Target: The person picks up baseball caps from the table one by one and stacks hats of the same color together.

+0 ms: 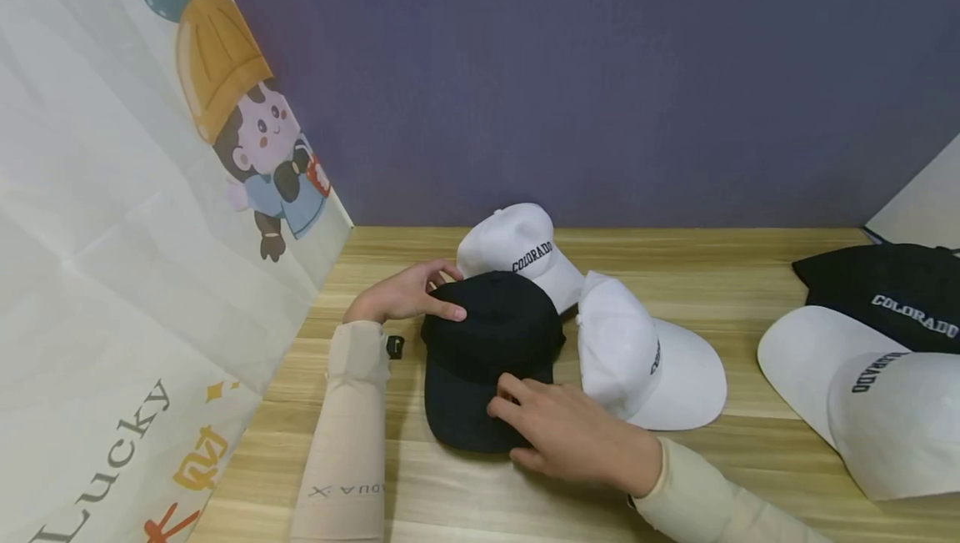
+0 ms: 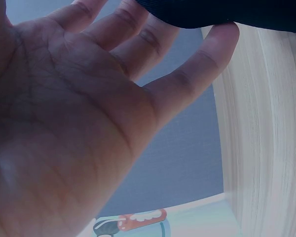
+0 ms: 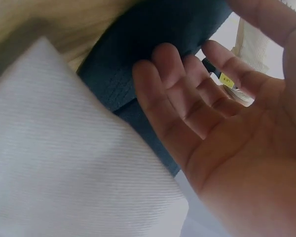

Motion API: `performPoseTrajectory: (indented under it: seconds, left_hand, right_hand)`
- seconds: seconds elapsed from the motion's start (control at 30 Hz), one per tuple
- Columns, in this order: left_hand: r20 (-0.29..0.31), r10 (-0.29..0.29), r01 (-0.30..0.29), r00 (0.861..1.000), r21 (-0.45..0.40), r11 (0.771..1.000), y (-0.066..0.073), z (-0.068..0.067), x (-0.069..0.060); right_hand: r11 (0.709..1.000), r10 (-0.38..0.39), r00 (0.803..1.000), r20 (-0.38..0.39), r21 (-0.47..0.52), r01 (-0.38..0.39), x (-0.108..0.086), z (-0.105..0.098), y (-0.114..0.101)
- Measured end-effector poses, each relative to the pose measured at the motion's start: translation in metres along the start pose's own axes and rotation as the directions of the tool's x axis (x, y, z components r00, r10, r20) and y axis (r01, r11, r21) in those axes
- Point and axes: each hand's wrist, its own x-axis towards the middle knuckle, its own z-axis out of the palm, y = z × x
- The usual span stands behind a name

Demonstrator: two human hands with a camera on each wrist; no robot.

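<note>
A plain black cap (image 1: 487, 330) lies on the wooden table with its brim toward me. My left hand (image 1: 412, 293) touches the left side of its crown, the thumb lying on top. In the left wrist view the left hand's fingers (image 2: 187, 81) are nearly straight, one fingertip at the cap's dark edge. On the right of the brim rests my right hand (image 1: 566, 430); its relaxed, slightly bent fingers (image 3: 160, 106) touch the brim's surface in the right wrist view. Behind the black cap stands a white COLORADO cap (image 1: 506, 238), partly covered by it.
Another white cap (image 1: 615, 351) sits to the right of the black one. Farther right are a black COLORADO cap (image 1: 885, 276) and a white cap (image 1: 907, 418). A small black object (image 1: 395, 347) is beside the left sleeve. A dark wall (image 1: 600, 84) stands behind the table.
</note>
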Motion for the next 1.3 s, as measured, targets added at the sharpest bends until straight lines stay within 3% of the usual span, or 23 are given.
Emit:
performPoseTrajectory:
  seconds: [0.47,0.77,0.97,1.3]
  left_hand:
    - [0.003,-0.003,0.003,1.0,0.021,1.0,0.001,-0.001,-0.002]
    - [0.004,0.0,0.0,1.0,0.027,1.0,0.0,-0.001,-0.001]
    - [0.003,-0.004,0.004,1.0,0.032,0.999,0.0,-0.001,-0.001]
    - [-0.001,-0.015,0.015,1.0,0.033,0.999,0.0,-0.001,-0.001]
  right_hand:
    - [0.999,-0.008,0.998,0.058,-0.053,0.011,-0.004,-0.009,-0.004]
    - [0.999,-0.026,0.996,0.08,-0.043,0.029,-0.012,-0.024,-0.005]
    - [0.998,-0.046,0.999,0.027,-0.049,0.047,-0.017,-0.038,-0.002]
    - [0.995,-0.088,0.984,-0.158,-0.07,0.077,-0.027,-0.062,0.01]
